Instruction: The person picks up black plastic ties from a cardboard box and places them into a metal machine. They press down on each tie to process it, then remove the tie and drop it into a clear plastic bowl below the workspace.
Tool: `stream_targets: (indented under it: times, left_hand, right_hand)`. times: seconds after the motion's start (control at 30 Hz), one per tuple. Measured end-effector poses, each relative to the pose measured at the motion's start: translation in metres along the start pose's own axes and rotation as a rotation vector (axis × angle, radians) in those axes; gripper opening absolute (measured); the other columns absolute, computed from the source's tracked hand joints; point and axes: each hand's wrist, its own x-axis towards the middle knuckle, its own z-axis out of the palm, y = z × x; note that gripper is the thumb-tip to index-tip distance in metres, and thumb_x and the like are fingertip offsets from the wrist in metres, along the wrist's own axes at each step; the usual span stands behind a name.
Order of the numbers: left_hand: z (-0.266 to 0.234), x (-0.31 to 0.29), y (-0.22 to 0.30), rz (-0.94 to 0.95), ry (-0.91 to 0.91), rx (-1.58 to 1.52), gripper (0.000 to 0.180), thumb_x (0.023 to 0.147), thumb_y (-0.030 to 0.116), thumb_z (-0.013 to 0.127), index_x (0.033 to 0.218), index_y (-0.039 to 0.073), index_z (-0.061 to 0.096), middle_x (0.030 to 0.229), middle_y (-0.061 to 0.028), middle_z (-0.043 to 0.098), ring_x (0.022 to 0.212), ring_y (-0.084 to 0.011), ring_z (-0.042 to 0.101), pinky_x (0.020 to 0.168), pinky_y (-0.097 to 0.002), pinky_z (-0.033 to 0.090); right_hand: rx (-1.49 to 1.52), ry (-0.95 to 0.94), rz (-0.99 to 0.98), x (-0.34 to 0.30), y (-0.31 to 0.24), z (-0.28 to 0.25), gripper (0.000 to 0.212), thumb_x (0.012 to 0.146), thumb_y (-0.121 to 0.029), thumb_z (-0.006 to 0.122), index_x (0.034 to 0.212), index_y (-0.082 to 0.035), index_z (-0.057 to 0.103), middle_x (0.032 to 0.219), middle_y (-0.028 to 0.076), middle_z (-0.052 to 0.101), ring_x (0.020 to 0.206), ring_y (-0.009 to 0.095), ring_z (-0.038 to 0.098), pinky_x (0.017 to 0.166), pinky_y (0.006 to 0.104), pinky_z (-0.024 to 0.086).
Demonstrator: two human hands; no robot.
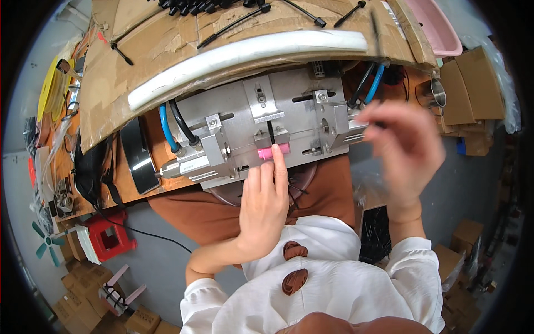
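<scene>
My left hand (263, 206) lies at the front of a metal fixture (192, 119). Its index finger points forward and touches a small pink block (266, 152), where the near end of a short black rod (271, 131) meets it. The other fingers rest lower, loosely bent, and the thumb is hidden. To the right my right hand (405, 147) is raised beside the fixture's right-hand clamp block (336, 125). Motion smears its fingers, so whether anything is in them cannot be told. A dark blurred streak (375, 28) stands above that hand.
A cardboard sheet (161, 47) behind the fixture carries a long white padded strip (250, 53) and several black rods with thick ends (233, 26). Blue air hoses (166, 128) enter both sides. A dark phone-like slab (139, 156) lies left; a metal cup (431, 93) stands right.
</scene>
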Motion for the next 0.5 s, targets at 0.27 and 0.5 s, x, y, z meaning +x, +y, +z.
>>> stream_targets:
  times: [0.27, 0.5]
  left_hand:
    - [-0.079, 0.174, -0.044, 0.112, 0.562, 0.027, 0.008, 0.083, 0.003, 0.058, 0.089, -0.001, 0.056, 0.084, -0.0169, 0.059, 0.087, -0.0329, 0.057, 0.078, -0.0388, 0.045]
    - [-0.102, 0.201, -0.071, 0.394, 0.112, -0.161, 0.016, 0.087, 0.011, 0.057, 0.086, -0.004, 0.057, 0.085, -0.0195, 0.059, 0.082, -0.0353, 0.058, 0.077, -0.0407, 0.047]
  right_hand:
    - [-0.337, -0.254, -0.145, -0.088, 0.034, 0.064, 0.061, 0.070, 0.000, 0.074, 0.128, 0.004, 0.054, 0.061, 0.003, 0.053, 0.048, 0.013, 0.048, 0.044, 0.0291, 0.041]
    - [-0.388, -0.356, -0.098, -0.085, 0.040, 0.075, 0.059, 0.075, -0.004, 0.071, 0.130, 0.002, 0.052, 0.061, 0.003, 0.054, 0.052, 0.013, 0.053, 0.046, 0.0306, 0.042]
